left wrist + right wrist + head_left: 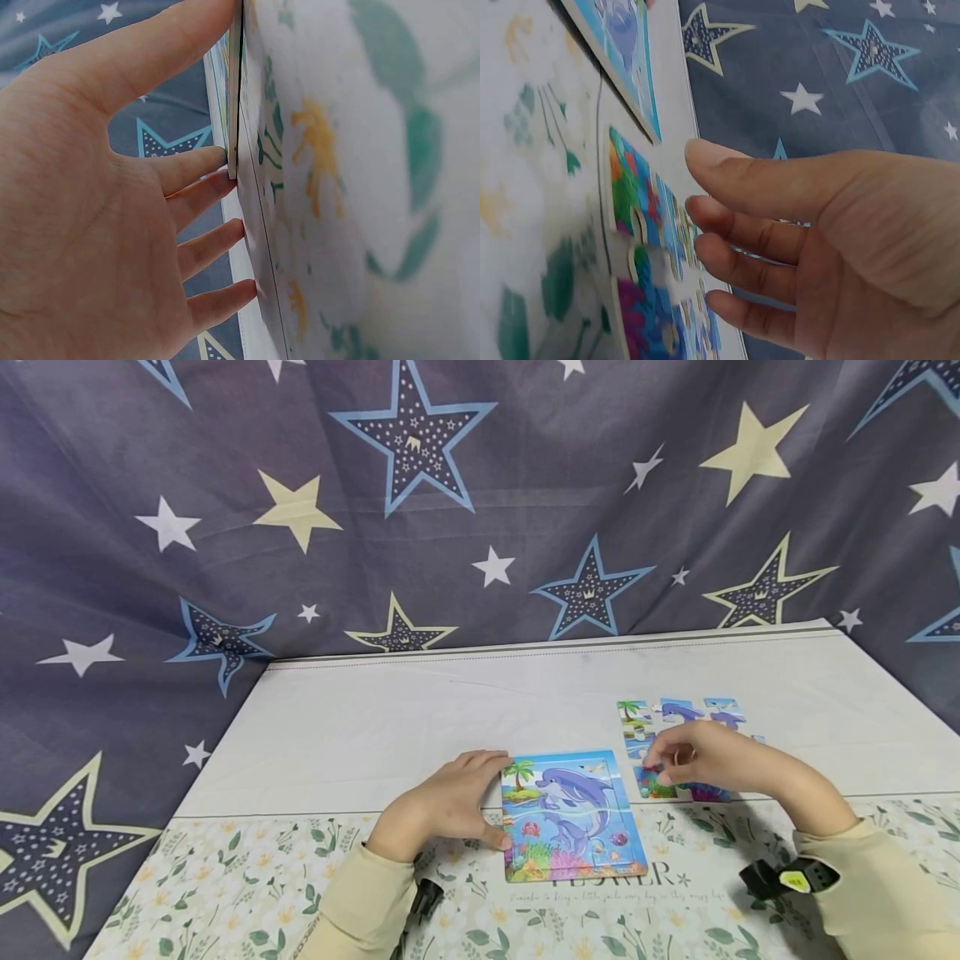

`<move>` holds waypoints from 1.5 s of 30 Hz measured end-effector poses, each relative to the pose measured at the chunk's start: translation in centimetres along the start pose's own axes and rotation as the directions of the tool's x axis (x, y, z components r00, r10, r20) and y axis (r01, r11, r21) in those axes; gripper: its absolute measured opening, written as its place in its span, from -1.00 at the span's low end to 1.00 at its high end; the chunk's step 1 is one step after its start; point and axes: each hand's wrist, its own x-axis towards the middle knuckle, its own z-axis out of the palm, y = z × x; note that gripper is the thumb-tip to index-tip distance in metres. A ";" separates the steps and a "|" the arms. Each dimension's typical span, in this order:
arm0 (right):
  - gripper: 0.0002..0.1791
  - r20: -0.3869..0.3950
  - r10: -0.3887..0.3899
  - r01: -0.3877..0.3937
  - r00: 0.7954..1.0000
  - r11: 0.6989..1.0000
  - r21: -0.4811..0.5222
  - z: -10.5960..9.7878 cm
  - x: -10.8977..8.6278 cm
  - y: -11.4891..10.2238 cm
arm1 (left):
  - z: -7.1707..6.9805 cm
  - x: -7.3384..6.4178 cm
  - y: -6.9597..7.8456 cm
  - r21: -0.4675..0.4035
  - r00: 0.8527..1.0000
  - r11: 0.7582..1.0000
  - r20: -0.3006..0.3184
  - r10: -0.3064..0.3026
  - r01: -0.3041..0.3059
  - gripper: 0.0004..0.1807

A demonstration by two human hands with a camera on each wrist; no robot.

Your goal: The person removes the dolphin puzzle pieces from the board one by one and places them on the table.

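Observation:
A framed dolphin jigsaw puzzle lies flat on the table, its picture showing two dolphins, a palm and coral. My left hand rests at its left edge, fingers near the far corner and thumb near the lower part. In the left wrist view the thumb and fingertips touch the thin side of the board, fingers fairly straight. Over a group of loose puzzle pieces hovers my right hand, fingers loosely bent. The right wrist view shows nothing between thumb and fingers, beside a coral-coloured piece. The hand hides some pieces from above.
The table has a white rear strip and a flowered front cover with printed lettering. Behind it hangs a dark star-patterned curtain. The loose pieces lie right of the framed puzzle, with small gaps between them.

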 end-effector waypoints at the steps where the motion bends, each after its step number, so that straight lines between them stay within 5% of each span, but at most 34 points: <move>1: -0.85 0.001 -0.003 0.003 1.000 1.000 0.002 0.2 0.1 -0.2 | 0.0 0.0 0.0 0.001 1.000 1.000 0.000 -0.001 0.001 0.16; 22: -0.76 0.097 -0.048 0.045 0.994 0.999 0.025 3.2 1.3 -4.1 | 0.0 -0.1 0.1 0.002 1.000 1.000 -0.004 -0.007 0.007 0.16; 45: -0.62 0.154 -0.050 0.051 0.987 0.999 -0.006 5.1 1.8 -4.9 | 0.0 -0.2 0.2 -0.001 1.000 1.000 -0.002 -0.010 0.010 0.15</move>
